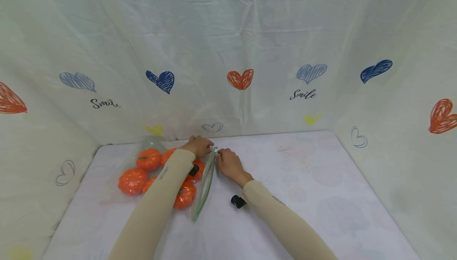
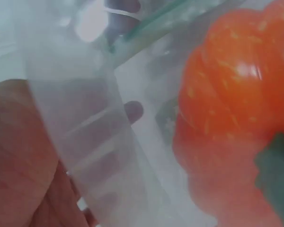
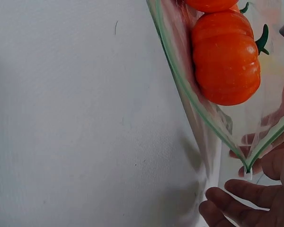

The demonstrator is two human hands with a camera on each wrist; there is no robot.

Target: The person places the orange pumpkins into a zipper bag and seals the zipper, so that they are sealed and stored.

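A clear zip bag (image 1: 204,196) with green seal strips lies on its side at the table's left, several orange toy pumpkins (image 1: 133,181) inside it. Its mouth faces right, the two strips parted along most of their length. My left hand (image 1: 197,145) holds the bag at the mouth's far end; in the left wrist view its fingers show blurred through the plastic. My right hand (image 1: 230,164) is at the same corner, fingertips beside the white zip end (image 3: 248,175). In the right wrist view its fingers (image 3: 241,191) are extended and apart. Both forearms hide part of the scene.
The pale table (image 1: 303,188) ends against a hanging white cloth (image 1: 200,41) printed with hearts and the word Smile. More cloth hangs at both sides. Black wrist cameras stick out from the sleeves, such as the right wrist camera (image 1: 237,201).
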